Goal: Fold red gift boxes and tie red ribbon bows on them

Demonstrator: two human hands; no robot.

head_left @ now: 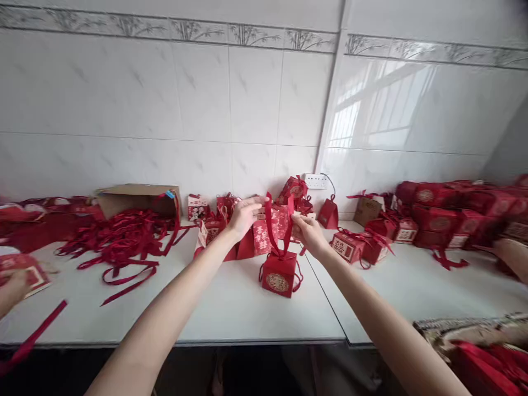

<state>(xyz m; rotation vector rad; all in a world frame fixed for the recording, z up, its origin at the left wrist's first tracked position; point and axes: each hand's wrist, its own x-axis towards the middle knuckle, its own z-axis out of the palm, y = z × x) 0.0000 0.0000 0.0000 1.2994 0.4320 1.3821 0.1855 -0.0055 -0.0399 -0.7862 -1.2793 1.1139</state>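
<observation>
A small red gift box (277, 276) with a round gold emblem on its front stands upright on the white table, side loops hanging. From its top rise the two ends of a red ribbon (271, 230), forming a V. My left hand (246, 215) pinches the left end near its tip. The other end is between the thumb and fingers of my right hand (308, 234). Right behind the box are more red gift boxes and printed red packaging (262, 235), partly covered by my hands and the ribbon.
Loose red ribbons (127, 236) spill from an open cardboard box (136, 191). Finished-looking boxes (437, 217) are stacked at right. Other people's hands show at the left edge (14, 291) and right edge (511, 256). A power socket (315, 181) is on the tiled wall.
</observation>
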